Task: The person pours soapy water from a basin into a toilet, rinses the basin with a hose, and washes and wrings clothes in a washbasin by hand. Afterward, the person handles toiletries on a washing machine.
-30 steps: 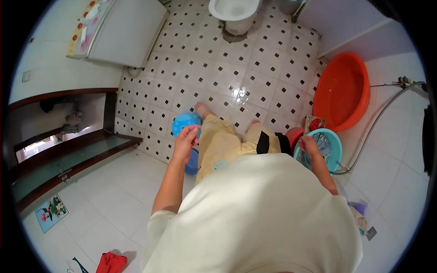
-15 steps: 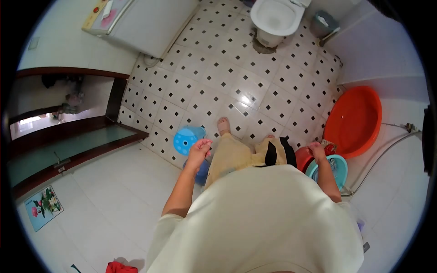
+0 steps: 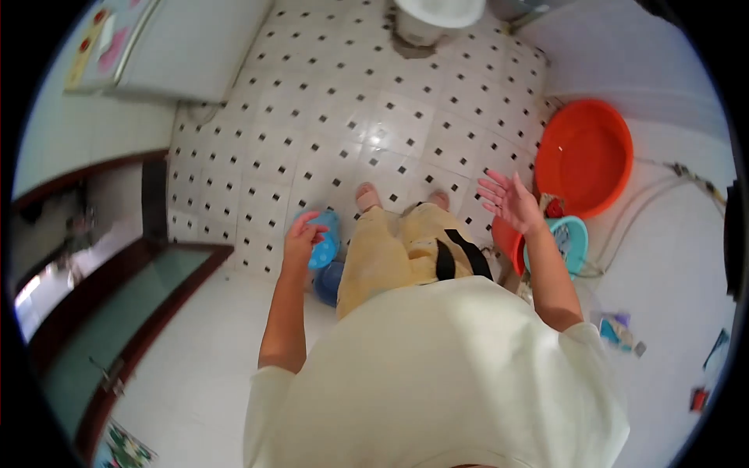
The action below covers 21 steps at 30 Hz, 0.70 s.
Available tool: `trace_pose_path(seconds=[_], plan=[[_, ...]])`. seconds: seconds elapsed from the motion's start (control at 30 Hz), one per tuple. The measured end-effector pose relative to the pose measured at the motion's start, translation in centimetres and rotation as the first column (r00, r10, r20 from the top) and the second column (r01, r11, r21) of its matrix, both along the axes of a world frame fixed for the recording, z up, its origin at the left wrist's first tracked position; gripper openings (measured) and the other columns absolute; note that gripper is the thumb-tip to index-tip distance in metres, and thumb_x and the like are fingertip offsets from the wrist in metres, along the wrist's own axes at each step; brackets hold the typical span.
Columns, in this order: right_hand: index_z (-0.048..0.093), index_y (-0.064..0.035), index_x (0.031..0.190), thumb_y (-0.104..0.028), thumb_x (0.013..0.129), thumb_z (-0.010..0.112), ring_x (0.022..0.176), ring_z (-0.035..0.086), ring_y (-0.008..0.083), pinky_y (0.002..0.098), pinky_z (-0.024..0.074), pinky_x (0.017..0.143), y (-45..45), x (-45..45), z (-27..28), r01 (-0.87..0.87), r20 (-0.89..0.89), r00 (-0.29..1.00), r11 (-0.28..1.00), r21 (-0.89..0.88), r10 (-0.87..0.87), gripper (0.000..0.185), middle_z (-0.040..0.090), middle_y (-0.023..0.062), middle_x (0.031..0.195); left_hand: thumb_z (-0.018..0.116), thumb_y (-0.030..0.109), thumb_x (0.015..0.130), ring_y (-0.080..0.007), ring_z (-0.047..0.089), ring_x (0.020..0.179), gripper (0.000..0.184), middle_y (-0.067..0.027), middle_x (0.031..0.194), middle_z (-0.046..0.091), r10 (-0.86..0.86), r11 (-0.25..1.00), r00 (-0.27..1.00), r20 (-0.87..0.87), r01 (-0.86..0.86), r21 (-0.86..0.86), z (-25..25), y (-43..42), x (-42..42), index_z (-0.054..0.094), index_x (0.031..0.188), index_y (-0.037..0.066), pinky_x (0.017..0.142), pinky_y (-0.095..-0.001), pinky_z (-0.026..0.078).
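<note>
My left hand (image 3: 301, 236) is in the air with its fingers partly bent and apart, and nothing shows in it. It overlaps a light blue plastic stool (image 3: 328, 246) in view, and a darker blue basin (image 3: 328, 283) is partly hidden by my leg. My right hand (image 3: 511, 203) is spread wide, palm showing and bare. Near it are a large orange-red tub (image 3: 589, 160) and a turquoise basin (image 3: 576, 242) with things inside. A smaller red container (image 3: 507, 238) is partly behind my right forearm.
A toilet (image 3: 437, 12) stands at the far side, and a white washing machine (image 3: 183, 51) at upper left. The glass-panelled door (image 3: 133, 312) is on the left. A hose (image 3: 624, 222) runs along the right wall. Black-dotted tiles (image 3: 335, 117) cover the floor.
My right hand has risen, moved left and opened from a curled shape. The left hand has moved a little up and left, its fingers loosening. The view has shifted, with the toilet now higher.
</note>
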State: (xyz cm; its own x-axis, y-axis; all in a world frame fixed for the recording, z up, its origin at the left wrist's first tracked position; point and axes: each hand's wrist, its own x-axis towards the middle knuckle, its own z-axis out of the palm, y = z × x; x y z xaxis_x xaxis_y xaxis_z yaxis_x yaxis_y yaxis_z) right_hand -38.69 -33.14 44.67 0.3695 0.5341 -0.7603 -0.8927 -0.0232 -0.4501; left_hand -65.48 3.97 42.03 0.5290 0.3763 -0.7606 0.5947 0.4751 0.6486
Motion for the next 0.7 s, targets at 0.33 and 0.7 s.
trace_pose_path(seconds=[0.33,0.7], plan=[[0.054,-0.0089,0.102,-0.031,0.09,0.046,0.083,0.06,0.0151,0.0278,0.048,0.07,-10.3,-5.7,-4.6,0.351,0.047,0.93,0.847,-0.4,-0.364,0.026,0.061,0.0045,0.096,0.048,0.009,0.085,-0.0093,0.054,0.066,0.023,-0.0057,0.082,0.06,-0.255,0.967,0.965,-0.065,0.253,-0.036,0.0,-0.4,4.3,0.054,0.106,0.006,0.066,-0.0217,0.045],[0.054,-0.0072,0.092,-0.028,0.088,0.048,0.075,0.057,0.0162,0.0272,0.0474,0.065,-37.5,-12.8,-11.7,0.759,0.145,0.531,0.393,-0.519,-0.835,0.022,0.059,0.0055,0.083,0.05,0.011,0.085,-0.0094,0.055,0.066,0.017,-0.0047,0.079,0.061,-0.471,0.871,0.851,-0.233,0.49,0.03,1.1,-15.2,13.1,0.055,0.101,0.006,0.067,-0.0227,0.046]])
